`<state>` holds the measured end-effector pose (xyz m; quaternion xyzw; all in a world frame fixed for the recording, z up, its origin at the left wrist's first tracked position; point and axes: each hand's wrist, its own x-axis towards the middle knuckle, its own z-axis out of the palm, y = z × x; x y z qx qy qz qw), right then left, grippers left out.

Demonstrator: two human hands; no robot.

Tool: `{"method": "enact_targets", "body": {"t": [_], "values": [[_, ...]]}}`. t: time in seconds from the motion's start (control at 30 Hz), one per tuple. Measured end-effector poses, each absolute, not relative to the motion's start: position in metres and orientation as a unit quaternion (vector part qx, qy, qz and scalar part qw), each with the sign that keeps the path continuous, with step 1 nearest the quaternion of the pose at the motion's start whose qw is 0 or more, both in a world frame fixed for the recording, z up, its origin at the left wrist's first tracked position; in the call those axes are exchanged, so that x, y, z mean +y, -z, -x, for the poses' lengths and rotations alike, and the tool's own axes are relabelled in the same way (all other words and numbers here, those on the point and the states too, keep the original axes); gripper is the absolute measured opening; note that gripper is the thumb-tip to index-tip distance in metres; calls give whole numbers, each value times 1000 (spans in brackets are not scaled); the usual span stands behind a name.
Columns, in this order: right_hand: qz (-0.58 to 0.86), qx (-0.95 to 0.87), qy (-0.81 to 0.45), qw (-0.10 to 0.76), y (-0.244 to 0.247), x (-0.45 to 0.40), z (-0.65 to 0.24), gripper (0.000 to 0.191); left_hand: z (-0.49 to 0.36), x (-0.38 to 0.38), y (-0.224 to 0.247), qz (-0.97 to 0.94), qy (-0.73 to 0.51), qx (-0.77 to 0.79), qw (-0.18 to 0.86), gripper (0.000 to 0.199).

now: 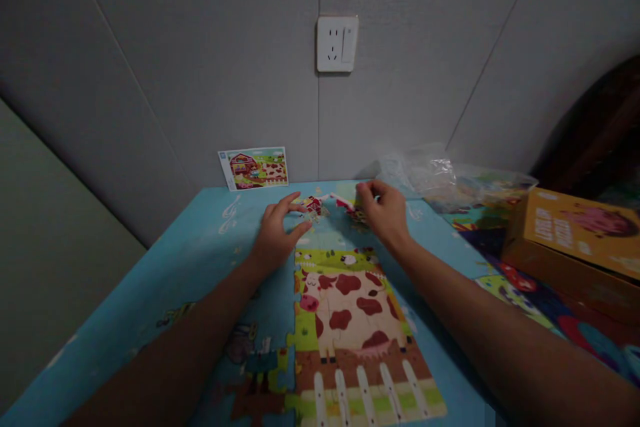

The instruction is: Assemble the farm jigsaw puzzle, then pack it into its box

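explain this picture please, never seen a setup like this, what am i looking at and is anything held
No machine here: these are a person's bare hands, seen by a camera worn on their head. On the blue surface lies a joined puzzle section showing a spotted cow. Beyond it, the left hand is spread beside small red-and-white pieces. The right hand is curled on their other side; whether it holds one is too dim to tell. A picture card stands by the wall, and an orange box sits at the right.
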<state>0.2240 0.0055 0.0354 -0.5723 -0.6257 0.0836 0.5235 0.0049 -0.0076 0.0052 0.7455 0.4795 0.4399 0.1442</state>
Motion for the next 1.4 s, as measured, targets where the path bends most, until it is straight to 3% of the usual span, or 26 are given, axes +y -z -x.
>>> {"method": "enact_targets", "body": {"t": [0.1, 0.27, 0.43, 0.77, 0.87, 0.97, 1.13, 1.4], "values": [[686, -590, 24, 425, -36, 19, -248, 35, -1, 2, 1, -718, -348, 596, 92, 65], [775, -557, 12, 299, -22, 30, -262, 37, -8, 13, 3, -710, -211, 671, 41, 72], [769, -546, 4, 332, -19, 27, -261, 37, -17, 37, -1, -722, -204, 660, 25, 69], [673, -593, 59, 438, -29, 22, -256, 26, -17, 48, 1, -701, -368, 596, 136, 20], [579, -683, 32, 445, -33, 12, -241, 23, -14, 25, 3, -698, -381, 586, 153, 26], [532, -749, 12, 396, -36, -2, -223, 23, -11, 9, 5, -712, -381, 582, 97, 31], [543, -755, 23, 367, -41, -11, -217, 26, -9, 13, 4, -760, -250, 600, 31, 47], [564, -744, 10, 358, -46, -6, -226, 27, -7, 0, -6, -841, -174, 510, 51, 40]]}}
